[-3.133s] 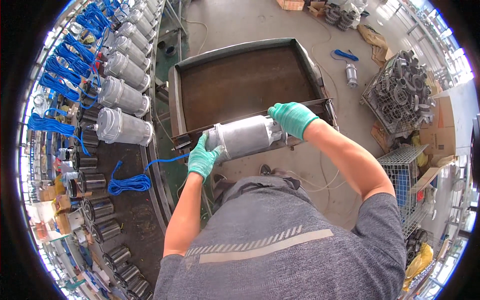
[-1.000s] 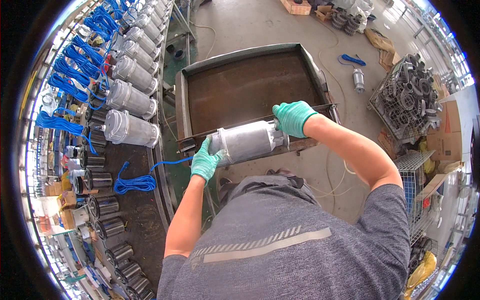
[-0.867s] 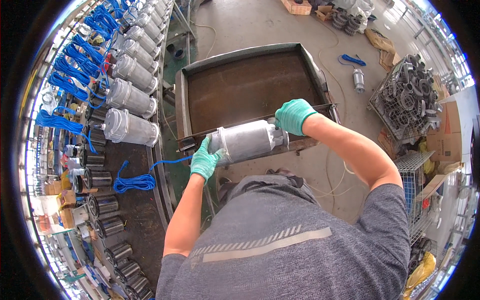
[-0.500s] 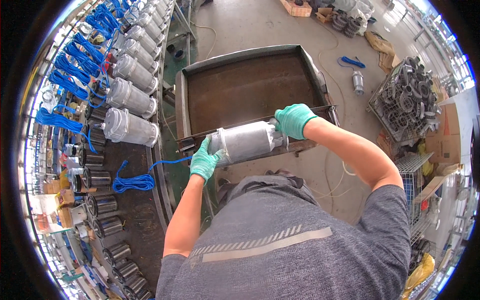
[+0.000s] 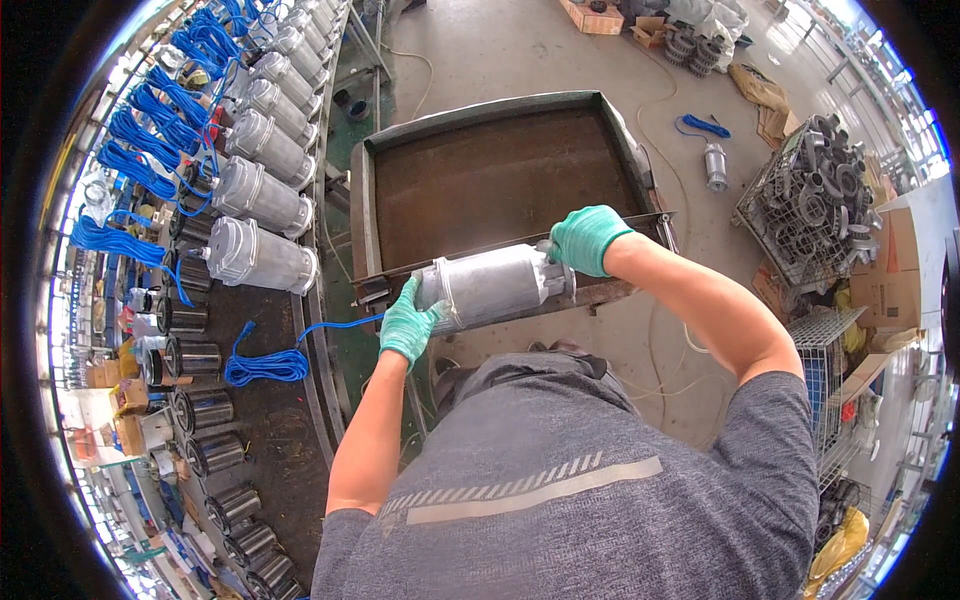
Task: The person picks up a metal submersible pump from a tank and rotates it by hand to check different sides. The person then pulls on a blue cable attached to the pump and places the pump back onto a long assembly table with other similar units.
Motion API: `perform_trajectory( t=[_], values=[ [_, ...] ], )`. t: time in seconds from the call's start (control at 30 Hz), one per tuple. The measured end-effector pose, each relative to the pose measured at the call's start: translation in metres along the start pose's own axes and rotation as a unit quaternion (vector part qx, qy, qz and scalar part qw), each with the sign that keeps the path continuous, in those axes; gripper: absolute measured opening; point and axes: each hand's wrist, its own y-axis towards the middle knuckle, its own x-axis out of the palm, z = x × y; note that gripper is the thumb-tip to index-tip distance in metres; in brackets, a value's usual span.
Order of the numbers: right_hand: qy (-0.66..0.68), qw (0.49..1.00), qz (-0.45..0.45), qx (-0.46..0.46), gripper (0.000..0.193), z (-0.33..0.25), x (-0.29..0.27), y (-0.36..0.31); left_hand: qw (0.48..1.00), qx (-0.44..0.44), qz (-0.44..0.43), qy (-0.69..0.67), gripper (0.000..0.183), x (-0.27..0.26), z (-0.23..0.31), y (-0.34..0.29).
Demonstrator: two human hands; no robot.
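Observation:
A silver, cylindrical electric pump (image 5: 495, 283) lies on its side across the near edge of a metal tray (image 5: 470, 245). My left hand (image 5: 406, 326), in a green glove, is wrapped round its left end, thumb on the far side. At the right end my right hand (image 5: 590, 240), gloved the same way, has its fingers closed on the pump's end. The fingertips there are partly hidden, so any small part between them cannot be made out. From the pump's left end a blue cable (image 5: 345, 323) runs to a coiled bundle (image 5: 268, 368) on the bench.
On the left bench (image 5: 285, 430) stands a row of similar silver pumps (image 5: 262, 255) with blue cable coils (image 5: 120, 238), and several dark shiny cylinders (image 5: 203, 408). A wire basket of metal rings (image 5: 815, 200) is at the right. Another pump (image 5: 716, 166) and a thin hose (image 5: 672, 150) lie on the floor.
Both hands stay on the pump, which keeps its place. My right hand has shifted very slightly at the right end.

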Motion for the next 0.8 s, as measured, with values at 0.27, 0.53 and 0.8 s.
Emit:
perform_trajectory(
  t=[0.27,0.53,0.8],
  values=[
    [0.036,0.995,0.09,0.025,0.043,-0.003,0.012,-0.004,0.999,-0.026,-0.016,0.026,0.092,-0.012,0.031,-0.01],
    [-0.01,1.0,-0.017,-0.011,0.035,-0.006,-0.007,0.0,1.0,-0.01,0.0,0.003,0.09,-0.004,0.011,-0.007],
    [0.044,0.992,0.118,0.01,0.03,-0.003,0.012,-0.008,1.0,-0.008,-0.005,0.003,0.09,-0.007,0.021,-0.009]
  ],
)
